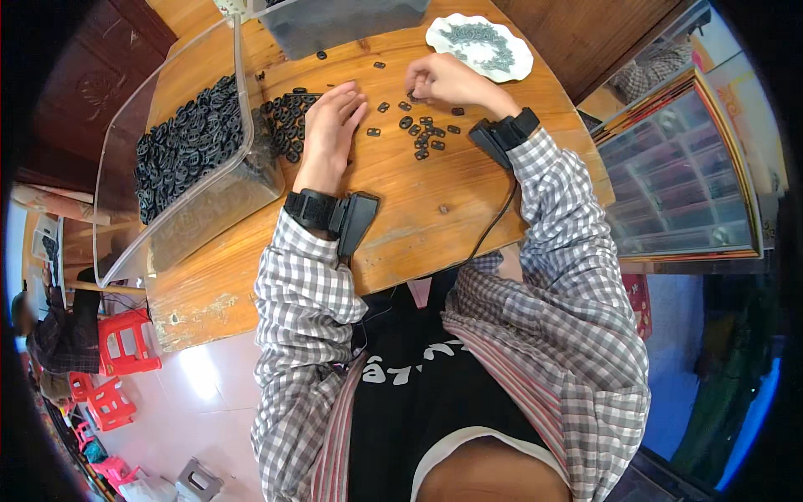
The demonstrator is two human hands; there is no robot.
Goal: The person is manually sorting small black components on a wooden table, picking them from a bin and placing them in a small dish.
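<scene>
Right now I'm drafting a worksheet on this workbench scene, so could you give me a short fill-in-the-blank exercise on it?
1. The left hand lies flat on the wooden ____.
2. The small black parts lie loose between the two ____.
3. The clear plastic bin stands to the person's ____.
4. The white dish beyond the right hand has a ____ rim.

Missing words: table; hands; left; scalloped

Grey-white checked shirt sleeves (552, 251), black wrist straps (311, 207), black cable (493, 222)
</scene>
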